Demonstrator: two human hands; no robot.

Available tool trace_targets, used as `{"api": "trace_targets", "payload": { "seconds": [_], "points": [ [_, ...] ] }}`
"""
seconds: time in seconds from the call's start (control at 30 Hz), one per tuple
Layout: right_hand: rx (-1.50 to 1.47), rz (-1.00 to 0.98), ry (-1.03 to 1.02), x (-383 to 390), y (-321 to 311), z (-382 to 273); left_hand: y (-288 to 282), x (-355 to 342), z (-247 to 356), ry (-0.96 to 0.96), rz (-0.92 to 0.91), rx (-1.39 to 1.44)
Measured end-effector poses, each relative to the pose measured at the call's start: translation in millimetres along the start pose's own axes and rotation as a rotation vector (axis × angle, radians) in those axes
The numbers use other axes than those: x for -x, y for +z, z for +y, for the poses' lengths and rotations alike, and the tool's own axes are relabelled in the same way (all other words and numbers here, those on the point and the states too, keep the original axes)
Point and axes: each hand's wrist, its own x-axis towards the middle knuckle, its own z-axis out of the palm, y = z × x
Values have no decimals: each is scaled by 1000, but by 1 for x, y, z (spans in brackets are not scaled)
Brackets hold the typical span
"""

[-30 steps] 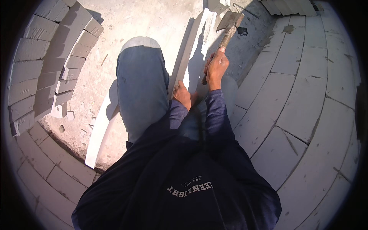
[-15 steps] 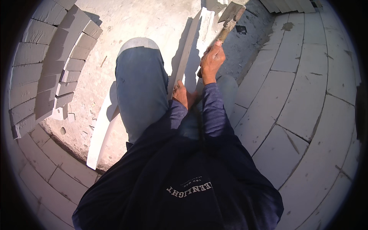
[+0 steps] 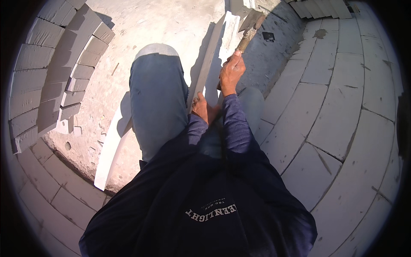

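A long, pale block point(image 3: 209, 58) stands on edge between my knees, its far end rough and chipped. My left hand point(image 3: 203, 108) is closed round its near end, the fingers over the left edge and the rest of the grip partly hidden. On the block's right side, my right hand point(image 3: 232, 73) is wrapped round the wooden handle of a hatchet point(image 3: 245, 40). The hatchet's broad grey blade is at the block's far right edge; I cannot tell whether they touch.
Stacked pale blocks point(image 3: 30, 70) line the left side. A white slab point(image 3: 107, 160) lies beside my left knee. On the right runs a surface of jointed blocks point(image 3: 329, 94). A small black piece point(image 3: 268, 37) lies on the dusty concrete floor point(image 3: 141, 21), with more blocks point(image 3: 321, 8) beyond.
My right hand and the hatchet have shifted slightly left and toward me, bringing the blade nearer the block. My left hand keeps its hold in nearly the same place.
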Motion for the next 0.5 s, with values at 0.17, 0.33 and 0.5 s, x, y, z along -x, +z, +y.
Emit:
{"api": "trace_targets", "payload": {
  "seconds": [0.17, 0.33, 0.5],
  "points": [
    [11, -254, 579, -9, 2, 12, -1, 1, 13, -42, -10, -12],
    [17, -137, 462, -16, -9, -30, 7, -5, 1, -35, 5, 19],
    [-31, -56, 195, 1, 5, 9, -4, 2, 18, -59, 30, 19]
  ]
}}
